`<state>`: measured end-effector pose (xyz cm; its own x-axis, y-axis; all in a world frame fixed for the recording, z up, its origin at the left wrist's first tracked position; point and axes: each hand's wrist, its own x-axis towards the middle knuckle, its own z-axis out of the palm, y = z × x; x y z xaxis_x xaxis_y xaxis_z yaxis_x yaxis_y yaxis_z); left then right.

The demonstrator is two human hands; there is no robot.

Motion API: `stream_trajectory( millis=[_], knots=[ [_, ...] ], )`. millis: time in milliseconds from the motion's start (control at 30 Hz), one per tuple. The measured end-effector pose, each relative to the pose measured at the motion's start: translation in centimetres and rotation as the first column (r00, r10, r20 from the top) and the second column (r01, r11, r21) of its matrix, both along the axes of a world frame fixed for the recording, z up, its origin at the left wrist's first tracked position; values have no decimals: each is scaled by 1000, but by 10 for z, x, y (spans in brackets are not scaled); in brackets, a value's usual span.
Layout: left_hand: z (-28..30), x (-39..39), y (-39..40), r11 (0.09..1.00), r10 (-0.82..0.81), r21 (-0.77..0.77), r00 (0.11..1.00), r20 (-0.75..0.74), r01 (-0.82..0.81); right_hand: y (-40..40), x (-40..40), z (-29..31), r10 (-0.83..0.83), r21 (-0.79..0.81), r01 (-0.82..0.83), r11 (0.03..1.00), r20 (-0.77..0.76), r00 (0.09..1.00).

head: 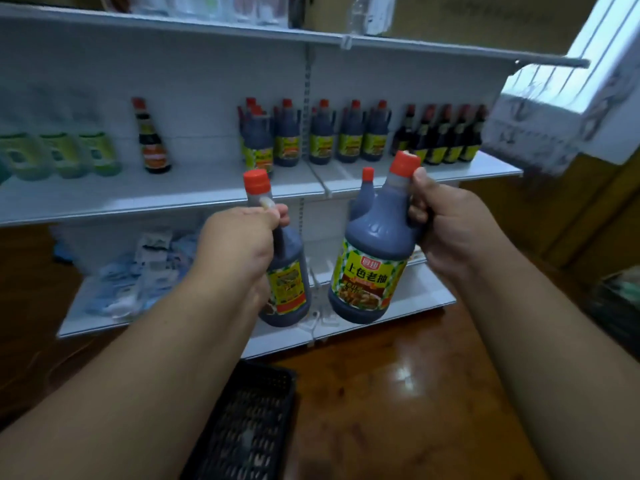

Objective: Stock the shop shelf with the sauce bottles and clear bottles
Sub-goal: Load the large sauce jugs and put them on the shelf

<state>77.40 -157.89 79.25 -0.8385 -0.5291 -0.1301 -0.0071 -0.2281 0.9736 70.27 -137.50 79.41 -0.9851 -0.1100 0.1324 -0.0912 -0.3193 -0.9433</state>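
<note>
Both hands are loaded and held up in front of the middle shelf (pixel 207 194), below its front edge. The left hand (pixel 242 237) is clenched round the handle and neck of one dark sauce bottle (pixel 287 289), whose long axis stands nearly upright with the red cap on top. The right hand (pixel 446 226) grips the handle of a second sauce bottle (pixel 370 265); this one tilts, cap leaning right and base swung left, and it appears to carry a further bottle behind it, though that is partly hidden. The row of matching bottles (pixel 322 133) sits up and beyond both hands, toward the back of that shelf. The free gap lies left of that row, between it and a lone slim bottle (pixel 152 140), so the left hand looks nearer to it. A dark crate (pixel 242 427) rests on the floor below.
</note>
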Motion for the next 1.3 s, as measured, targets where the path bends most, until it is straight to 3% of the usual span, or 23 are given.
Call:
stream_trajectory(
  millis=[267, 467, 800, 1067, 1200, 1300],
  knots=[
    [-4, -82, 123, 989, -17, 150, 1000, 21, 14, 118, -85, -2, -7, 81, 5, 997, 27, 1000],
    [-15, -165, 151, 995, -10, 98, 999, 45, 6, 142, -162, -25, -6, 62, 2, 998, 71, 997],
    [-11, -342, 154, 999, 21, -35, 999, 37, -20, 140, -332, -12, -4, 294, -3, 956, 23, 1000],
    [-10, -454, 144, 982, 178, -71, 983, 38, -175, 129, -481, -19, 222, 252, -212, 944, -12, 975],
    [-15, -497, 143, 953, 280, -135, 958, 53, -271, 115, -549, -28, 423, 302, -399, 866, -17, 906],
    [-15, -524, 137, 923, 376, -116, 923, 85, -366, 101, -586, -29, 486, 285, -477, 832, 42, 873]
  ],
)
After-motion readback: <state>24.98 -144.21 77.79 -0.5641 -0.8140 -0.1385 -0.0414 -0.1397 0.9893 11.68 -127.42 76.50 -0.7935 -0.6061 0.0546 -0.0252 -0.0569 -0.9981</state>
